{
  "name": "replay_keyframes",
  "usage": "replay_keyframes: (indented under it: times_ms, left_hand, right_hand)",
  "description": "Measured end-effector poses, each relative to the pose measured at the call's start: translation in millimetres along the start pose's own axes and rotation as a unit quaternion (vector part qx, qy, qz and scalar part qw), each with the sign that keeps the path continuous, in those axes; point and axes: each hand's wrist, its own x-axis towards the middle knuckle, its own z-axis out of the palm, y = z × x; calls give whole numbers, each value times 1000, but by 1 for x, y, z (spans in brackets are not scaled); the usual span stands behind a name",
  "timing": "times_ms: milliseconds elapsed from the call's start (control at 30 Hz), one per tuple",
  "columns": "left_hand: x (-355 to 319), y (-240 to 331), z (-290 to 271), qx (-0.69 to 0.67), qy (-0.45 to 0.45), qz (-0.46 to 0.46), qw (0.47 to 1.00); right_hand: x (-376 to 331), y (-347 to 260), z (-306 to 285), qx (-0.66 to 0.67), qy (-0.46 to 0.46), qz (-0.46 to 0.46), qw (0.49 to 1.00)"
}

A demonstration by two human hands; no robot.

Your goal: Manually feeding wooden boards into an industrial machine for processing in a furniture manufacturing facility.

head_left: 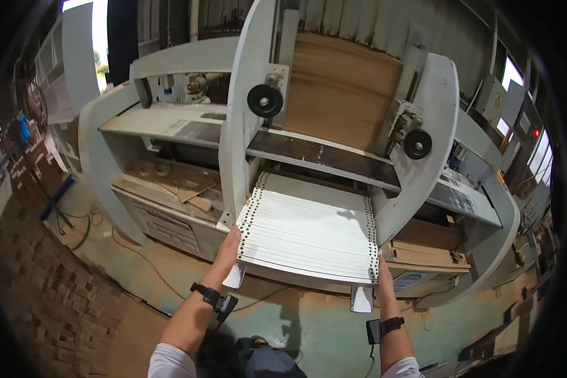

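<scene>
A row of white slats (pixel 309 220), packed edge to edge with small dark holes near both ends, lies in the middle bay of a large pale machine (pixel 447 107). My left hand (pixel 229 247) rests along the slats' left ends, its fingers stretched out. Against the right ends lies my right hand (pixel 385 277), also with straight fingers. Both hands touch the row from the sides, though the fingertips are partly hidden by the machine's frame. Two pale support arms, a left one (pixel 234 276) and a right one (pixel 361 299), stick out below the front slat.
Black round knobs (pixel 265 99) sit on both uprights above the slats. A dark crossbar (pixel 321 157) spans behind them, before a brown board (pixel 343 88). Wood offcuts (pixel 198 198) lie in the left bay. Cables (pixel 142 258) run over the floor, near stacked wooden blocks (pixel 63 309).
</scene>
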Motion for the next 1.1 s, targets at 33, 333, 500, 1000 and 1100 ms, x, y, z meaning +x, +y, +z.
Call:
replay_keyframes:
  times_ms: [33,333,500,1000,1100]
  left_hand:
    - [-4,1,-3,9,2,7,1000]
    - [-14,1,19,107,72,64,990]
    - [-36,13,17,224,76,76,969]
    - [-40,59,152,595,-353,323,646]
    - [-52,55,146,572,-339,330,670]
  right_hand:
    - [-1,1,2,10,-6,5,1000]
    - [-17,14,-6,-58,77,-38,995]
    - [-28,24,-2,-245,120,-88,958]
    - [-27,28,-29,-192,158,-65,966]
    - [-39,22,-54,-30,177,34,983]
